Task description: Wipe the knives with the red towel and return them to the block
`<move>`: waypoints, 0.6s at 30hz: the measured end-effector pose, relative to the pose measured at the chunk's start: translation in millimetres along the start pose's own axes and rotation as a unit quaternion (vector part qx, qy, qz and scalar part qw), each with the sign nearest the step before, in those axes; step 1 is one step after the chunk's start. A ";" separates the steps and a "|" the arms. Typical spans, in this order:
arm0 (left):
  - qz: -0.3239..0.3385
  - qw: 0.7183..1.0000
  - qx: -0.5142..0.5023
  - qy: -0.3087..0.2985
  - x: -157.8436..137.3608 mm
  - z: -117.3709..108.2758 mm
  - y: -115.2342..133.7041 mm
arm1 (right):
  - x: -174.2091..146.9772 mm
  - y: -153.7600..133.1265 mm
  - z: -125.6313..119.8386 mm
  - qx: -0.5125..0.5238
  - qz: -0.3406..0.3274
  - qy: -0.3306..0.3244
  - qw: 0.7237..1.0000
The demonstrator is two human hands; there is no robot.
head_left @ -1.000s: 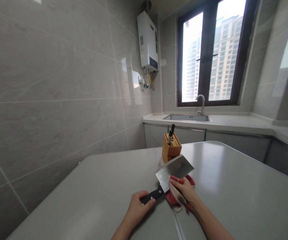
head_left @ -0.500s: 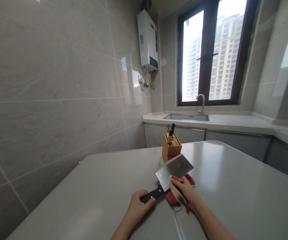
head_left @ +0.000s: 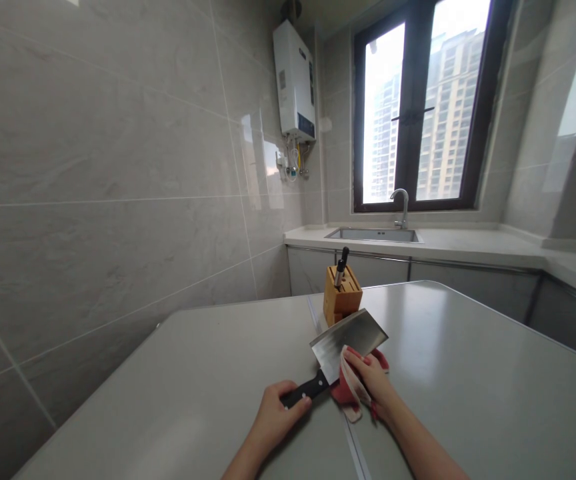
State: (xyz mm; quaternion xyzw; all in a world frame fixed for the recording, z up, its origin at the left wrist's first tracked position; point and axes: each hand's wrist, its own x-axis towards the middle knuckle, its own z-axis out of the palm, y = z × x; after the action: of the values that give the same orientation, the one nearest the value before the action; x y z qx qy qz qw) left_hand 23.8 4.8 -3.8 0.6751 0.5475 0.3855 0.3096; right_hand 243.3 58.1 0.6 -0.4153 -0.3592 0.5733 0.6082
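My left hand (head_left: 279,408) is wrapped round the black riveted handle of a cleaver (head_left: 351,335). The broad steel blade is tilted, pointing away and to the right above the table. My right hand (head_left: 369,377) grips a red and white cloth (head_left: 349,393), pressing it against the lower edge area of the blade. Part of the cloth hangs below the hand, and its far end shows beyond the fingers. Just past the blade stands a wooden knife block (head_left: 342,293), its lower front partly hidden by the cleaver. Black-handled tools (head_left: 341,268) stick up from its slots.
The pale table (head_left: 208,373) has a seam strip (head_left: 355,447) running through it. Behind it lies a counter (head_left: 478,241) with a sink (head_left: 373,235) and a faucet (head_left: 404,203). A tiled wall (head_left: 118,267) rises on the left, with a water heater (head_left: 294,83) mounted high up.
My right hand and the cloth have slid slightly up along the blade. The cleaver and my left hand stay almost where they were; the view has shifted a little.
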 end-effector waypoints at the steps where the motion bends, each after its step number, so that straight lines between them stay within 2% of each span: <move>1: 0.000 1.000 -0.001 -0.003 0.1 0.3 -0.2 | 1.9 0.9 -1.4 0.003 0.003 -0.001 1.000; 10: 0.005 1.000 -0.003 -0.015 -0.6 1.7 0.9 | 8.2 3.6 -8.6 0.076 0.064 -0.002 0.995; 15: 0.002 1.000 -0.004 -0.014 0.0 1.8 -0.5 | 6.7 0.0 -7.3 0.107 0.068 0.002 0.992; 18: 0.000 1.000 -0.006 -0.012 0.0 1.6 -0.2 | 6.6 -4.0 -7.6 0.116 0.059 0.035 0.991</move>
State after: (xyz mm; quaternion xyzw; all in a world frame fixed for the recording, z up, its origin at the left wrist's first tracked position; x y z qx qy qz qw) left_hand 25.1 4.8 -4.8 0.6778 0.5412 0.3807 0.3204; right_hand 252.4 64.0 0.9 -0.3820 -0.2436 0.6309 0.6298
